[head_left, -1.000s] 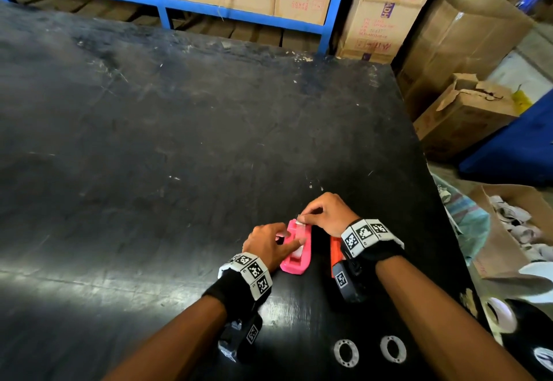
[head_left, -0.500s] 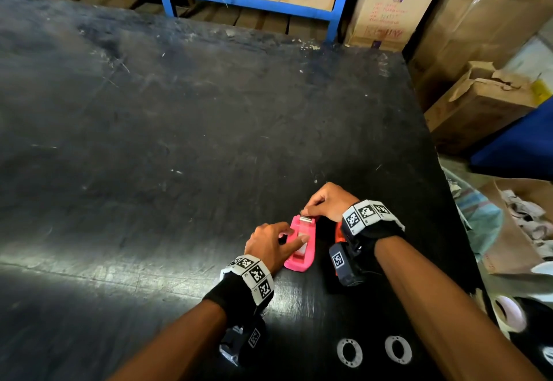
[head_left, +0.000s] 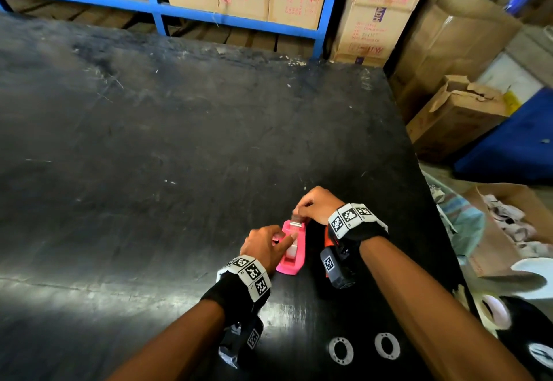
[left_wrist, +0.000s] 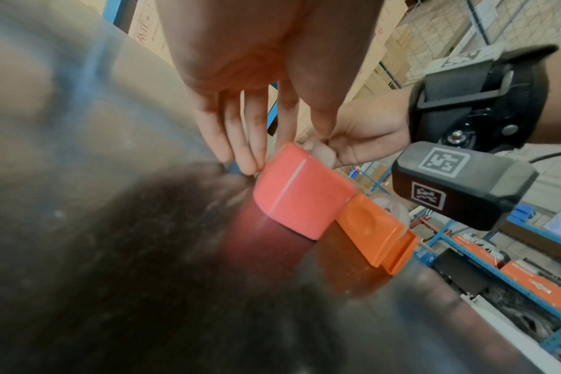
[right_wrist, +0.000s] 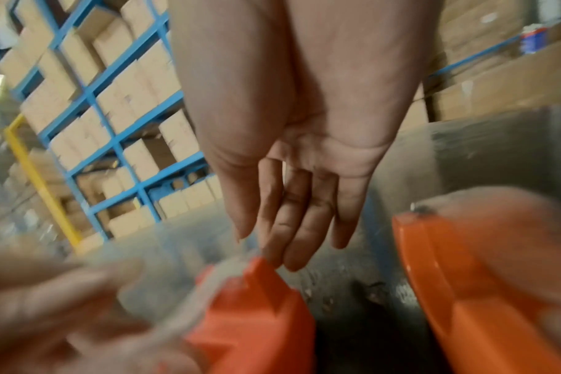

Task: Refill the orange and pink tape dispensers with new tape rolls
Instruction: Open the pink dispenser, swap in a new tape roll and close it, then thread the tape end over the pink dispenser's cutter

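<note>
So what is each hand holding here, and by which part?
The left hand holds the pink dispenser by its side. The right hand pinches at the cutter end, probably the tape end, though that is too blurred to confirm.
</note>
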### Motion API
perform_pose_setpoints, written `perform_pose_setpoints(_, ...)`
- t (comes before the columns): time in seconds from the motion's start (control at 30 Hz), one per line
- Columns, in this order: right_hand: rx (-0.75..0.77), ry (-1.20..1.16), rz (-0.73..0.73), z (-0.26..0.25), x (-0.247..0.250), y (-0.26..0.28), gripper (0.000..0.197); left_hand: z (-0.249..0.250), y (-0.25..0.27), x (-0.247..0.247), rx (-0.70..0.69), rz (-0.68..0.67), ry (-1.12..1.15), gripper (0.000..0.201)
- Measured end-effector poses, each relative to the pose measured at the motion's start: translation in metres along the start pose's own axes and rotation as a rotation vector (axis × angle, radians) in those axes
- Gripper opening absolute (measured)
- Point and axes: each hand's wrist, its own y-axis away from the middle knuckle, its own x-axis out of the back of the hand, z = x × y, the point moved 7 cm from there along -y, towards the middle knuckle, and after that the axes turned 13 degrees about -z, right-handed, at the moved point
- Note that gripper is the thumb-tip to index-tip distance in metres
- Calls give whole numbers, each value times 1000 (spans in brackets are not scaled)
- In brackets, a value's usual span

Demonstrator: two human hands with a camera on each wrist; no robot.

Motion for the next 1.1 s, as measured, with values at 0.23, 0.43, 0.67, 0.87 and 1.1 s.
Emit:
perform_pose_setpoints(0.23,-85,35,282,29,26,50,19,-5,15,-12,-53,-132,-8,65)
perform_pose_setpoints(0.43,-327,-1,279,67,-3,100,32,-1,18,-18,-91,-110,-76,69)
perform_pose_setpoints(0.67,-338,-83,273,75,-31,106,27,-3,15,-19,-92,-92,-100,74)
perform_pose_setpoints(0.87,-365,-123,347,89,-17,130,51,10,29,-12,-154,14,-236,67)
perform_pose_setpoints(1.1,-419,-64,320,122,-33,196,30,61,76,-71,-487,-278,-299,54)
